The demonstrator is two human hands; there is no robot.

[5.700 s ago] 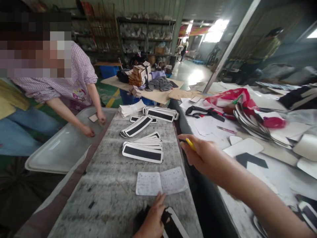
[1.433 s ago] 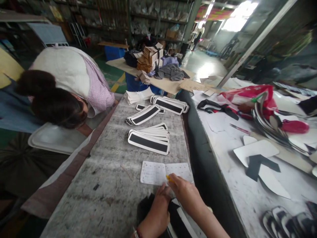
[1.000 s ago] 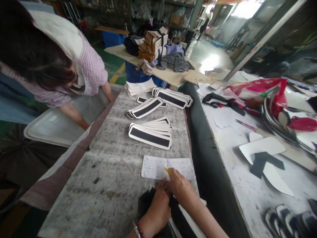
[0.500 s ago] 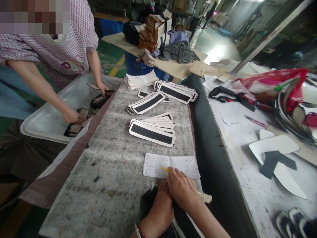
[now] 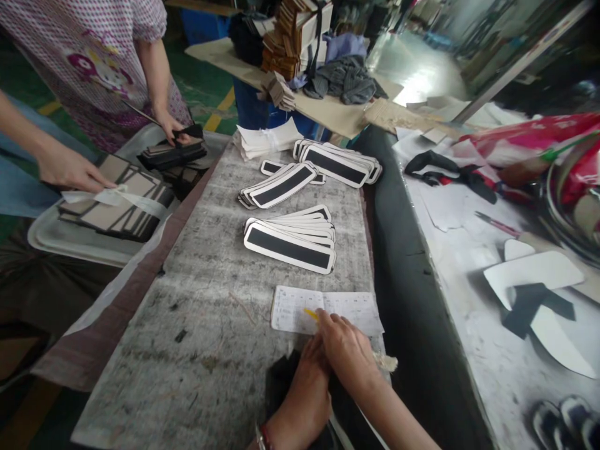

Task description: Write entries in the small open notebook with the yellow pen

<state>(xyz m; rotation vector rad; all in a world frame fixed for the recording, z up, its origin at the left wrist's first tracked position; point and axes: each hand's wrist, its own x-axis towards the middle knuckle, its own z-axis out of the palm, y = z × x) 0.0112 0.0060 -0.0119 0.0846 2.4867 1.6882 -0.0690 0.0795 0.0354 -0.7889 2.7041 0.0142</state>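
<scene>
Your notebook (image 5: 340, 302) lies open at the right edge of the tabletop (image 5: 197, 356), the yellow pen (image 5: 310, 314) over its left page. Your right hand (image 5: 349, 350) closes around the pen; your left hand (image 5: 305, 384) sits against it, its grip hidden. The tabletop runs wide leftward to a brown cloth (image 5: 84, 356), with strips (image 5: 288, 247) beyond the notebook. Since the previous frame, a co-worker's hands (image 5: 75, 169) have lifted bundles (image 5: 110, 215) above the tub's rim (image 5: 77, 250).

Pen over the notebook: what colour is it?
The pen is yellow where visible, in the head view.
</scene>
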